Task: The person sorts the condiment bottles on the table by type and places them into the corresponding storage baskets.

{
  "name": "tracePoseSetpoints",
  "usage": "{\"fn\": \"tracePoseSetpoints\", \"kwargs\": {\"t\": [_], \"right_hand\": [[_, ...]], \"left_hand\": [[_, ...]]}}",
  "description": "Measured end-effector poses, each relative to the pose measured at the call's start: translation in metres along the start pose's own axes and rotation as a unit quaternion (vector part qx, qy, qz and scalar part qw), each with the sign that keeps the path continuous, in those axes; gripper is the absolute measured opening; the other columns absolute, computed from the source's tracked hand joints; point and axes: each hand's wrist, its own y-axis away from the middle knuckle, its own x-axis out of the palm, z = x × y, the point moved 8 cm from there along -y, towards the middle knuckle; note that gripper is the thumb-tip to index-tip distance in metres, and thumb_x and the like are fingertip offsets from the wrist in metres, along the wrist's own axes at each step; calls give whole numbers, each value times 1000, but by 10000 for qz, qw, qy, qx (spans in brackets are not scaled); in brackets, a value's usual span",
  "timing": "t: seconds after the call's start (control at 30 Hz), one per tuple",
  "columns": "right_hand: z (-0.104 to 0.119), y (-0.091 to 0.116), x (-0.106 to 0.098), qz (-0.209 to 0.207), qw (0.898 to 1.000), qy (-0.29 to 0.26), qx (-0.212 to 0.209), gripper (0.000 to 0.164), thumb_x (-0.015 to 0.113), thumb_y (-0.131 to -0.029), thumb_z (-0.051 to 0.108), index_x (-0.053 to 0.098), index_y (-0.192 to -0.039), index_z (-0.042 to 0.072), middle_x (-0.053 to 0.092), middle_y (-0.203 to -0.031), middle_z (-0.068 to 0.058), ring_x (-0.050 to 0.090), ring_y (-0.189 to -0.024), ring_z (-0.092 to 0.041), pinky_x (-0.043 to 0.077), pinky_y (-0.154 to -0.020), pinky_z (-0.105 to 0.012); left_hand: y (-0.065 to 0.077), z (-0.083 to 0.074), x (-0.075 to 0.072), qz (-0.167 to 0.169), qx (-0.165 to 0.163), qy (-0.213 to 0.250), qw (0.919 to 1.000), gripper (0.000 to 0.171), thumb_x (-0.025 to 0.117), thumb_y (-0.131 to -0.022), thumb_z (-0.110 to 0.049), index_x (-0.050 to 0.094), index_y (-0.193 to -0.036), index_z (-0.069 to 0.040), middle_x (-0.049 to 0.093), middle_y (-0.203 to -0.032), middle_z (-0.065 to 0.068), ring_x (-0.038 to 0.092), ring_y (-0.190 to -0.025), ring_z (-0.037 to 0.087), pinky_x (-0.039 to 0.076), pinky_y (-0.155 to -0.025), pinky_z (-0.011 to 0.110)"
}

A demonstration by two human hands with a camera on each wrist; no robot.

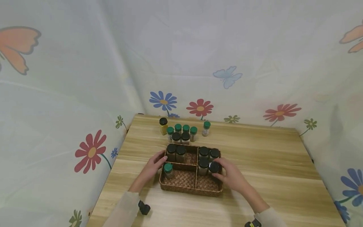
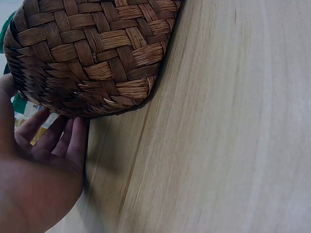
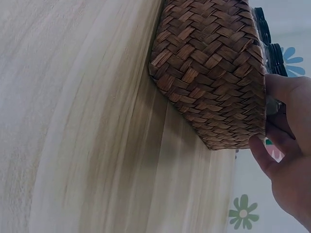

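No writing on any jar can be read. The left hand (image 1: pixel 153 167) rests its straight fingers on the woven basket (image 1: pixel 181 183), at its 9 o'clock side. At 3 o'clock, the right hand (image 1: pixel 231 175) pinches a black-lidded jar (image 1: pixel 214 168). Only the head view shows the jars on the tabletop (image 1: pixel 269 164).

9 black-lidded jars (image 1: pixel 203 152), 6 green-lidded (image 1: pixel 168 168)

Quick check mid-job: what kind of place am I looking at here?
Probably a staged tabletop setup, not a real kitchen: a wooden table enclosed by flower-and-butterfly printed cloth, with a woven divided basket of spice jars and more jars lined up behind.
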Motion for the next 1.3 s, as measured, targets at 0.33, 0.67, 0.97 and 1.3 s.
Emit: {"fn": "tracePoseSetpoints", "kwargs": {"t": [0.33,0.67,0.97,1.3], "right_hand": [[8,-4,-1,17,9986,523,59,53,95,-81,16,69,-125,5,73,-118,-8,71,-109,-27,60,-94,-48],[9,-6,-3,40,9984,513,233,54,94,-82,13,68,-128,1,71,-124,-13,69,-115,-31,58,-98,-49],[-6,-1,-3,25,9988,-13,483,54,89,-89,19,65,-135,4,70,-130,-12,69,-116,-29,59,-97,-49],[1,-1,-1,-288,9991,89,305,52,91,-85,13,67,-131,2,71,-126,-13,69,-116,-32,57,-100,-52]], "left_hand": [[-2,2,-1,-1,20,-13,10000,65,62,-108,-47,44,-162,-15,44,-164,16,44,-149,36,39,-119,60],[-2,1,-2,-1,-6,-68,10000,68,62,-107,-49,43,-163,-15,42,-165,15,43,-150,35,41,-118,58],[-3,4,-1,-29,-31,-83,10000,69,62,-106,-50,44,-162,-16,43,-165,14,44,-150,35,41,-118,58],[-3,2,-1,-96,-48,-66,9999,66,63,-107,-45,44,-161,-13,44,-164,18,44,-149,37,41,-118,60]]}}
